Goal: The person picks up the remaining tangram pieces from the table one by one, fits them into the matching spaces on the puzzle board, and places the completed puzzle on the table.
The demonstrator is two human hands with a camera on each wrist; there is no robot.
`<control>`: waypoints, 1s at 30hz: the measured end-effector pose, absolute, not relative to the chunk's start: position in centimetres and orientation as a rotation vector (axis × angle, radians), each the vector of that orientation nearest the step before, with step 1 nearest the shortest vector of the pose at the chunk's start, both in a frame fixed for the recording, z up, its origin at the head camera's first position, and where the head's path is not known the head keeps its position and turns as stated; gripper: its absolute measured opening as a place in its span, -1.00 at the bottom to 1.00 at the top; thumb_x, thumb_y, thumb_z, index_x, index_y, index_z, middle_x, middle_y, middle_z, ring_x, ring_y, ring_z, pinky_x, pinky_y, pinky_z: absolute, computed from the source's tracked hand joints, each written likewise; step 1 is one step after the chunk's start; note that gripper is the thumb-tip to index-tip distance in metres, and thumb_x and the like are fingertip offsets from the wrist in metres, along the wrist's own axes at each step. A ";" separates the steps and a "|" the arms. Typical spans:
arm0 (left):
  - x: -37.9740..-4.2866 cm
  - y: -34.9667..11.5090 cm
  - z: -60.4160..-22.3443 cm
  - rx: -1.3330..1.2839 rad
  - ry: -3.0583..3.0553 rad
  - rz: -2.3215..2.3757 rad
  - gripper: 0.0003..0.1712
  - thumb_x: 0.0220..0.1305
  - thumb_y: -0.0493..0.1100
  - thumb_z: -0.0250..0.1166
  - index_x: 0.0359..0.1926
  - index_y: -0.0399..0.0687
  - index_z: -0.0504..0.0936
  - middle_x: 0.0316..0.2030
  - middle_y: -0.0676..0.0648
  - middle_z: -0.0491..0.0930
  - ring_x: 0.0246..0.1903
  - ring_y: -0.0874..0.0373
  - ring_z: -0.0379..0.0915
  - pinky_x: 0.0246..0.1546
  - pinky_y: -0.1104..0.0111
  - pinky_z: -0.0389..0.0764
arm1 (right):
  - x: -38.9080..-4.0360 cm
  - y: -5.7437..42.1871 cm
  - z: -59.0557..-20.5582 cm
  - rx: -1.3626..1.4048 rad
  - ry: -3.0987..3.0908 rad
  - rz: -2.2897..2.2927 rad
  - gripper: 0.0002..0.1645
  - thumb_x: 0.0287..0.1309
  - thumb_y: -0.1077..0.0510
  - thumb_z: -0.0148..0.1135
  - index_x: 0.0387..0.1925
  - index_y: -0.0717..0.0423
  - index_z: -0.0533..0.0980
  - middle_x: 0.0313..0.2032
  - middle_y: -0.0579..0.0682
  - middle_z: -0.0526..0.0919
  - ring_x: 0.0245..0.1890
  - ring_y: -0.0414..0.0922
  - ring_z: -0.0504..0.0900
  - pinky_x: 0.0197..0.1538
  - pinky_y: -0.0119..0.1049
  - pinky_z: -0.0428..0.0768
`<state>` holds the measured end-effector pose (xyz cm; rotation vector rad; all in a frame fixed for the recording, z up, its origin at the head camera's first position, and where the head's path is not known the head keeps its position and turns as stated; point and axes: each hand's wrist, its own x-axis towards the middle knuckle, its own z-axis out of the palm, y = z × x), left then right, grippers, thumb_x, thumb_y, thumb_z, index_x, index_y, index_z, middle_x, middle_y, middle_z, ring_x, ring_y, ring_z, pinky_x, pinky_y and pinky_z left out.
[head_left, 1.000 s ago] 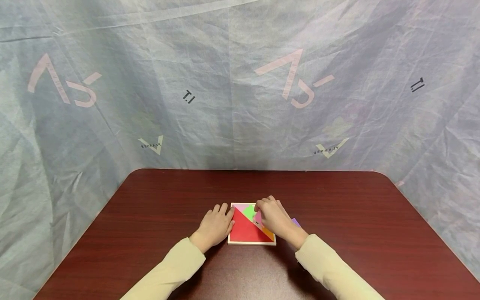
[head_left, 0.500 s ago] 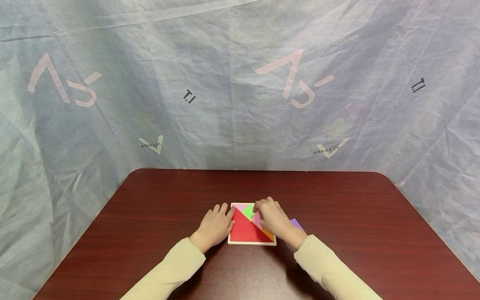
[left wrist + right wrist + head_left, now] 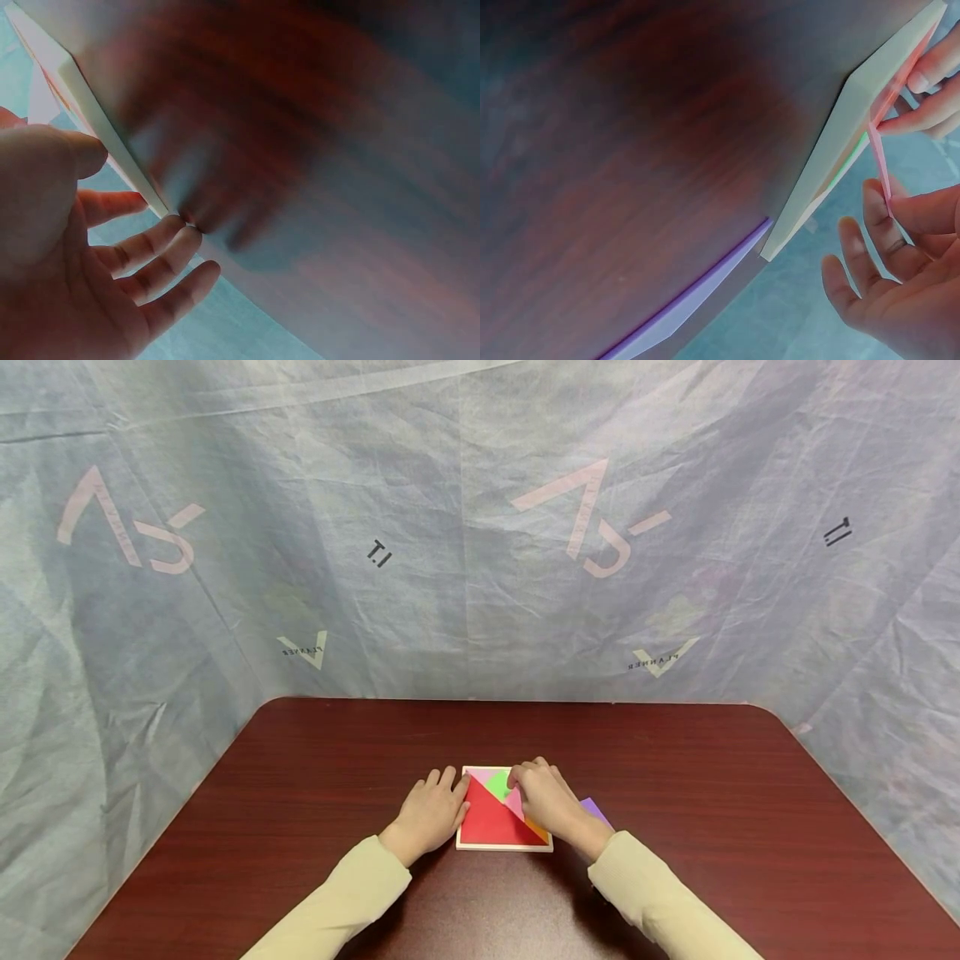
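A square wooden tangram tray (image 3: 504,847) lies on the table, a large red triangle (image 3: 491,823) filling its near-left half. Beyond the diagonal are a light pink piece (image 3: 477,772), a green piece (image 3: 496,785) and an orange piece (image 3: 537,832). My right hand (image 3: 551,802) pinches a pink tangram piece (image 3: 880,161) between thumb and index finger. In the right wrist view that piece stands tilted, one end at the tray. My left hand (image 3: 427,814) rests at the tray's left edge, fingers spread, thumb (image 3: 91,155) against the rim.
A purple piece (image 3: 597,812) lies on the dark red table (image 3: 300,827) just right of the tray, partly behind my right wrist. A grey printed cloth (image 3: 465,610) hangs behind the table's far edge.
My right hand has shifted slightly, and the pink piece now meets the red triangle's slanted edge, covering the pale gap seen there earlier. More of the purple piece shows. My left hand stays put.
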<state>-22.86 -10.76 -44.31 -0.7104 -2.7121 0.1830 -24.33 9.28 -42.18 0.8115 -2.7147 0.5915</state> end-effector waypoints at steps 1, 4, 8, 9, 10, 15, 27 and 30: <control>-22.9 -10.8 -44.3 -0.710 -2.712 0.184 -0.53 0.24 0.04 0.12 0.09 -0.08 0.49 -0.11 -0.16 0.44 -0.18 -0.02 0.41 -0.32 0.22 0.52 | -24.3 9.3 -42.2 0.814 -2.712 0.586 -0.81 -0.17 0.47 0.17 -0.51 0.16 0.54 -0.49 -0.02 0.60 -0.38 -0.07 0.44 -0.22 -0.08 0.45; -22.9 -10.8 -44.4 -0.708 -2.719 0.185 -0.53 0.25 0.04 0.11 0.10 -0.08 0.48 -0.10 -0.17 0.44 -0.18 -0.02 0.41 -0.31 0.22 0.53 | -24.4 9.3 -42.3 0.816 -2.716 0.572 -0.80 -0.16 0.47 0.17 -0.50 0.15 0.54 -0.49 -0.03 0.59 -0.39 -0.08 0.44 -0.22 -0.08 0.45; -22.9 -10.8 -44.4 -0.702 -2.722 0.185 -0.53 0.25 0.04 0.10 0.10 -0.08 0.48 -0.10 -0.17 0.44 -0.18 -0.02 0.41 -0.31 0.22 0.52 | -24.4 9.3 -42.4 0.809 -2.740 0.547 -0.79 -0.15 0.46 0.17 -0.48 0.13 0.55 -0.47 -0.06 0.57 -0.37 -0.08 0.44 -0.22 -0.08 0.44; -22.9 -10.8 -44.5 -0.702 -2.722 0.185 -0.53 0.25 0.04 0.11 0.10 -0.08 0.48 -0.10 -0.17 0.44 -0.19 -0.02 0.41 -0.32 0.22 0.52 | -24.5 9.3 -42.5 0.810 -2.742 0.540 -0.79 -0.15 0.46 0.17 -0.48 0.12 0.55 -0.47 -0.06 0.57 -0.37 -0.08 0.44 -0.22 -0.08 0.44; -22.9 -10.8 -44.5 -0.701 -2.721 0.185 -0.53 0.25 0.05 0.11 0.10 -0.08 0.48 -0.11 -0.17 0.44 -0.19 -0.02 0.41 -0.32 0.22 0.52 | -24.5 9.4 -42.5 0.813 -2.746 0.535 -0.79 -0.14 0.46 0.17 -0.47 0.12 0.56 -0.46 -0.06 0.57 -0.37 -0.07 0.45 -0.22 -0.07 0.44; -23.0 -10.8 -44.6 -0.700 -2.724 0.188 -0.53 0.25 0.05 0.10 0.11 -0.07 0.48 -0.11 -0.16 0.44 -0.19 -0.01 0.41 -0.32 0.22 0.52 | -24.5 9.4 -42.6 0.840 -2.757 0.504 -0.81 -0.12 0.43 0.19 -0.45 0.12 0.57 -0.45 -0.04 0.57 -0.36 -0.06 0.45 -0.23 -0.07 0.44; -22.9 -10.7 -44.4 -0.697 -2.729 0.198 -0.53 0.24 0.05 0.11 0.10 -0.07 0.48 -0.11 -0.15 0.43 -0.18 0.00 0.40 -0.29 0.22 0.53 | -24.3 9.4 -42.7 0.847 -2.766 0.380 -0.88 -0.03 0.33 0.25 -0.38 0.11 0.54 -0.41 -0.04 0.57 -0.33 -0.04 0.45 -0.28 -0.14 0.39; -22.9 -10.7 -44.4 -0.698 -2.736 0.204 -0.52 0.24 0.06 0.11 0.11 -0.06 0.48 -0.11 -0.15 0.43 -0.18 0.00 0.39 -0.29 0.23 0.53 | -24.3 9.4 -42.8 0.849 -2.749 0.360 -0.88 -0.03 0.32 0.25 -0.39 0.11 0.54 -0.41 -0.03 0.57 -0.34 -0.04 0.45 -0.31 -0.18 0.36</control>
